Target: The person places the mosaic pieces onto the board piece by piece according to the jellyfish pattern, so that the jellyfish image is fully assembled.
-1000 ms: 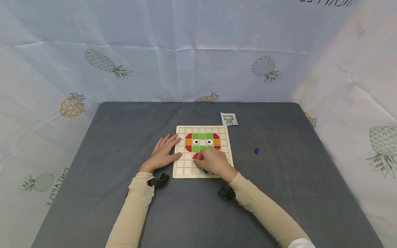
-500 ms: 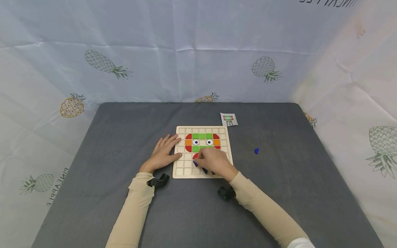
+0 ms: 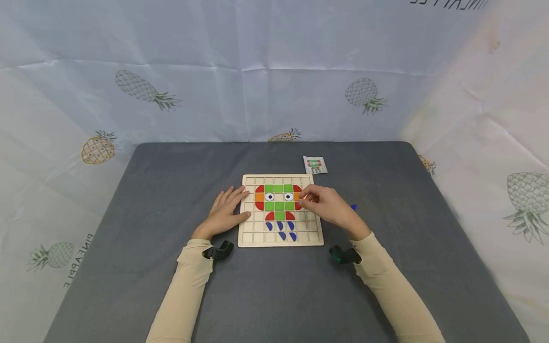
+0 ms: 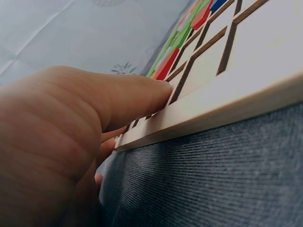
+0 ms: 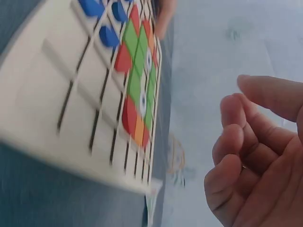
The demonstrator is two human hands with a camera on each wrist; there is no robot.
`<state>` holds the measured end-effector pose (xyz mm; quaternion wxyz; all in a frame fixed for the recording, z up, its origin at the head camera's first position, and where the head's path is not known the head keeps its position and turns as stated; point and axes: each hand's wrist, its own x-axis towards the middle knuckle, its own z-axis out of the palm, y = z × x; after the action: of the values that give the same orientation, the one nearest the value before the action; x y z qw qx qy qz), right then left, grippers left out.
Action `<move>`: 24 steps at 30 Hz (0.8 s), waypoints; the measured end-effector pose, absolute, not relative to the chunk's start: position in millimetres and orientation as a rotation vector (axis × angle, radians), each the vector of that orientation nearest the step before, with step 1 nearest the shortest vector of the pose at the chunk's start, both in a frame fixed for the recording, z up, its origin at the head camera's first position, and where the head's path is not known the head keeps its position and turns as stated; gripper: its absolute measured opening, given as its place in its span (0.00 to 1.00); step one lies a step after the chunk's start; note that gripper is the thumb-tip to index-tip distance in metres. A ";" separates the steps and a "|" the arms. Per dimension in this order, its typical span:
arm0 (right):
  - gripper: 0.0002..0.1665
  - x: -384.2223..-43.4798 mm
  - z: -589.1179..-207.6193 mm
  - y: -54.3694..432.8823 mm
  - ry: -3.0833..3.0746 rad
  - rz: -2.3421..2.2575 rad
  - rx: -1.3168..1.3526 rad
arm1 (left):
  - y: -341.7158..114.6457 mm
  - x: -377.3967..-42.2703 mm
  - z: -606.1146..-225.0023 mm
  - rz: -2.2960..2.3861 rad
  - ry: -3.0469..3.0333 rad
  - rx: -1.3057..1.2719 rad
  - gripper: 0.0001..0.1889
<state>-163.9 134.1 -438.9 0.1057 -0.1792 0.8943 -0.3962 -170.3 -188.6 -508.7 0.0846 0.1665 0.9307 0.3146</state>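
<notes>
A pale wooden grid board [image 3: 308, 237] bears a face pattern of red, orange and green tiles with two eye tiles. Below the pattern, several blue half-round pieces [image 3: 269, 226] lie in the lower cells. My left hand [image 3: 222, 216] rests along the board's left edge, fingers spread; in the left wrist view its thumb [image 4: 137, 97] touches the rim. Over the board's right side hovers my right hand [image 3: 332, 205], fingers loosely bent. The right wrist view shows nothing between thumb and fingers. One more blue piece [image 3: 353, 207] lies on the table just past this hand.
A small pattern card [image 3: 315, 165] lies by the board's top right corner. The grey table [image 3: 188, 171] is backed by a pale curtain [image 3: 274, 95] with pineapple prints. Each wrist wears a black band.
My right hand has let go of a blue piece in the lower left cells, then lifted and moved right and away from me. The left hand stays put.
</notes>
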 end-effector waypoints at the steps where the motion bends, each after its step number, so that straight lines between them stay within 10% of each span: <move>1: 0.11 -164.1 -438.2 139.7 2.646 -1.164 -0.497 | -188.6 -170.3 -508.6 0.941 2.774 0.495 0.38; 24: 0.17 -164.8 -442.9 239.0 2.877 -0.942 -0.192 | -188.2 -170.7 -509.1 0.945 2.766 0.494 0.38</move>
<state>-164.8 239.0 -442.9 0.0540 -0.0631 0.9470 -0.3102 -170.7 -188.2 -509.1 0.0886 0.1659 0.9294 0.3177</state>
